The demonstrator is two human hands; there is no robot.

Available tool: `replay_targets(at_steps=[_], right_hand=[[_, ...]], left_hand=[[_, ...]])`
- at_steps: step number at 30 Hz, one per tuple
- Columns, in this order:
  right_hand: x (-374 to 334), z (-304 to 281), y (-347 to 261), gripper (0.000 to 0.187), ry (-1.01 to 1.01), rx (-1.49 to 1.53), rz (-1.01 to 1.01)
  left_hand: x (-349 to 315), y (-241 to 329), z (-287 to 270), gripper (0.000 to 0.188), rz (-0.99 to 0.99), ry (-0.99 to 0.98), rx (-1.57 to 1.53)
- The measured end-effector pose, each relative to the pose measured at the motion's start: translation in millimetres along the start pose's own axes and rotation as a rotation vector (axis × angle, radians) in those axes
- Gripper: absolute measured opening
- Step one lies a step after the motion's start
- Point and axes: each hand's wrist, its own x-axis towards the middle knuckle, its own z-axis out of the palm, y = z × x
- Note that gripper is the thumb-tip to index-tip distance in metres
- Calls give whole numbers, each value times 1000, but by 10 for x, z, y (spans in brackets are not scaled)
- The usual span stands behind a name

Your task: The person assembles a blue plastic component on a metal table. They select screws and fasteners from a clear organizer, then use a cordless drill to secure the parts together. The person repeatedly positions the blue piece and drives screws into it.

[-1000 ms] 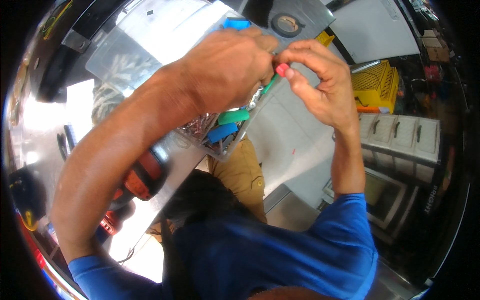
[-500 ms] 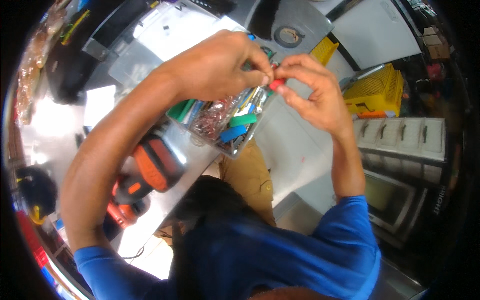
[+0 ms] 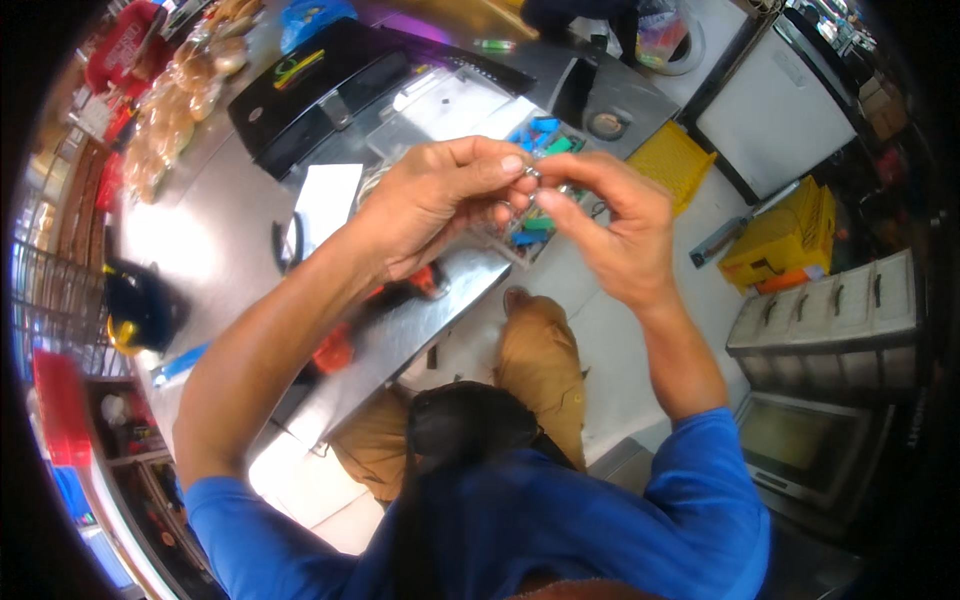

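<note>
Pinched between the thumb and fingers of my left hand [image 3: 445, 195], a small metallic piece [image 3: 532, 172] is raised above the right edge of a steel tabletop [image 3: 215, 250], as I follow it from a distance through the head camera. The thumb and forefinger of my right hand [image 3: 628, 220] come up to the same piece from the other side; whether they bear on it or merely frame it, I cannot tell, nor can I make out its exact shape.

Just beyond and below the hands, a clear plastic box [image 3: 522, 256] sits along the tabletop's right edge, partly hidden by my fingers, with blue pieces [image 3: 543, 127] toward its far end and a green piece [image 3: 538, 222] toward its near end. A roll of dark tape [image 3: 609, 124] lies near the tabletop's far right corner. Nearer me, a red tool [image 3: 335, 350] rests by the right edge, largely behind my left forearm, and a white sheet [image 3: 328, 200] lies farther in, short of a black machine [image 3: 330, 95] toward the far edge.

I judge the handling to be midway: the piece is up at the fingertips and both hands are brought to it, which looks like close finger work. Left undone, as far as I can see, is letting it go; it has not been set down on the tabletop or in the box.
</note>
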Motion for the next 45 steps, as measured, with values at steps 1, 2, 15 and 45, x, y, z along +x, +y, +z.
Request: replay_targets(at_steps=[1, 2, 15, 45], right_hand=[[-23, 57, -73, 23, 6, 64, -7], [-76, 91, -138, 22, 6, 106, 20], [-611, 765, -904, 17, -244, 188, 3], [-1608, 2497, -619, 17, -181, -118, -191]], left_hand=[[-131, -16, 79, 26, 41, 42, 30], [-256, -34, 128, 26, 38, 47, -2], [-1782, -740, 436, 23, 329, 428, -152], [-3207, -632, -769, 92, -10, 776, 1799]])
